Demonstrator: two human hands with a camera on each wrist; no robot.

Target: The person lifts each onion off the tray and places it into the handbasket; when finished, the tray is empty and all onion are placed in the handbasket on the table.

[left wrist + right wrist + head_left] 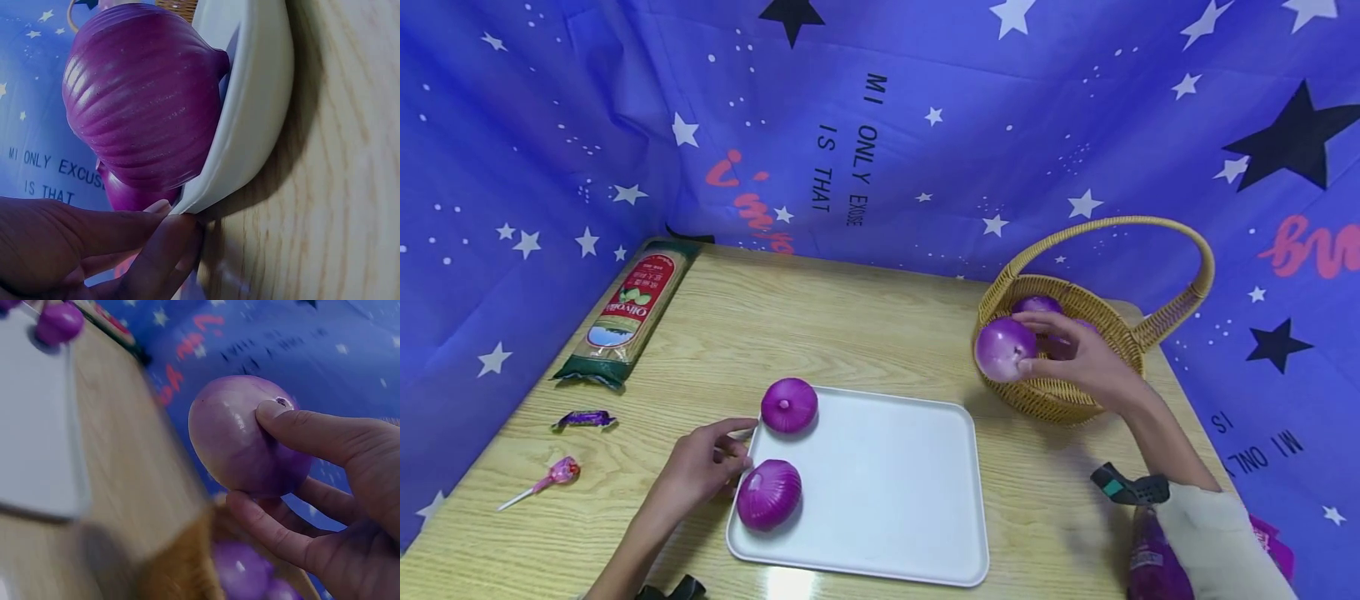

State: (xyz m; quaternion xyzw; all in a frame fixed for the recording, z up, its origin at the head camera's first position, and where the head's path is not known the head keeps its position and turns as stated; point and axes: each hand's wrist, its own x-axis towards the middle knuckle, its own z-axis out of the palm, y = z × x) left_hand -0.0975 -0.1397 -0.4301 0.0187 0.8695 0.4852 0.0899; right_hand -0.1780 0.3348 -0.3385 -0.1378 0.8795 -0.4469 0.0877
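My left hand [703, 467] pinches the left rim of a white rectangular tray [887, 483] between thumb and fingers, as the left wrist view shows. Two purple onions sit along that side: a ridged onion [769, 495] nearer me and another onion [789, 406] at the far corner. Between thumb and fingers, my right hand [1078, 358] holds a smooth, round purple-and-white fruit or vegetable [1003, 350]. It is raised at the left side of a wicker basket [1052, 404]. Inside the basket lie more round purple pieces [240, 569], partly hidden by the hand.
A pasta packet [636, 308] lies at the back left. Nearer me are a wrapped candy [584, 419] and a lollipop [556, 473]. The basket's tall handle [1120, 221] arches above it. A purple container [1153, 558] stands under the right sleeve. Blue cloth surrounds the table.
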